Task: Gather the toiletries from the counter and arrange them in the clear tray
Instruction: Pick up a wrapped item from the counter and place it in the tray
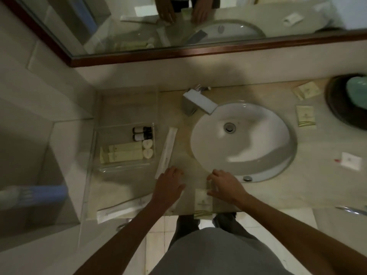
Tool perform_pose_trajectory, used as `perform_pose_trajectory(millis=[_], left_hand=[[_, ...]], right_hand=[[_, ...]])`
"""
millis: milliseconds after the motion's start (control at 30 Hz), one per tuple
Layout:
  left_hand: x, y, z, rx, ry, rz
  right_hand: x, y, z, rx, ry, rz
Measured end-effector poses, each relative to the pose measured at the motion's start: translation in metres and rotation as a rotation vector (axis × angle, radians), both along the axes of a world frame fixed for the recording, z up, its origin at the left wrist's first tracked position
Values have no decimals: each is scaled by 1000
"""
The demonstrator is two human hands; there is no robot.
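The clear tray (127, 167) stands left of the sink and holds small dark bottles (142, 133), two cream tubes (125, 151) and two round soaps (148, 148). A long white wrapped stick (166, 149) lies just right of the tray. My left hand (170, 183) rests flat on the counter at the stick's near end, fingers apart. My right hand (222, 185) hovers over a cream packet (202, 203) at the counter's front edge, fingertips touching its top. Another long white sachet (123, 209) lies at the front left.
A white sink (242, 135) with a square chrome faucet (198, 103) fills the middle. Right of it lie cream packets (306, 90), (305, 117), a white square packet (350, 161) and a dark bowl (347, 100). A mirror (178, 26) runs behind.
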State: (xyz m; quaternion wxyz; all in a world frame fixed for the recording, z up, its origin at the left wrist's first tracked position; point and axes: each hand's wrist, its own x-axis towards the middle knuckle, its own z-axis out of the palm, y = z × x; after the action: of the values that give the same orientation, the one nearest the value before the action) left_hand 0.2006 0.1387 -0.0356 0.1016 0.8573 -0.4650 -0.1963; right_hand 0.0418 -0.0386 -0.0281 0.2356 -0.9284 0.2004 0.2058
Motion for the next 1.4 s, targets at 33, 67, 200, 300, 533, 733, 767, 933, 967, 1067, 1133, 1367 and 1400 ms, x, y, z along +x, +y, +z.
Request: perform_pose_trajectory(millis=[33, 67, 200, 300, 533, 733, 767, 933, 967, 1067, 1133, 1367, 1400], left_hand=[[-4, -10, 0, -14, 4, -5], [-9, -22, -1, -33, 8, -14], [-36, -99, -1, -102, 7, -151], [-73, -177, 9, -125, 47, -239], [-153, -338, 22, -114, 183, -292], [-211, -385, 10, -127, 119, -407], [-215, -383, 7, -134, 113, -418], [-214, -361, -4, -132, 131, -398], [-211, -358, -3, -122, 132, -387], [-199, -353, -1, -121, 130, -361], [-189, -352, 0, -125, 131, -353], [-148, -343, 31, -216, 192, -222], [-136, -339, 39, -237, 214, -173]], right_hand=[[0, -5, 2, -14, -23, -16], [-2, -14, 5, -27, -50, -45], [-32, -80, 23, -104, -132, -251], [-82, -148, 37, -144, -175, -493], [-220, -281, 38, -199, -135, -881], [-342, -376, 22, -363, -4, -1175], [-355, -391, 18, -355, 38, -1196], [-389, -437, -17, -153, 156, -1323], [-388, -438, -21, -121, 121, -1353], [-372, -426, -16, -77, -1, -1421], [-356, -416, -9, -70, -25, -1444], [-234, -341, 40, 56, -284, -1172], [-212, -325, 46, 100, -297, -1089]])
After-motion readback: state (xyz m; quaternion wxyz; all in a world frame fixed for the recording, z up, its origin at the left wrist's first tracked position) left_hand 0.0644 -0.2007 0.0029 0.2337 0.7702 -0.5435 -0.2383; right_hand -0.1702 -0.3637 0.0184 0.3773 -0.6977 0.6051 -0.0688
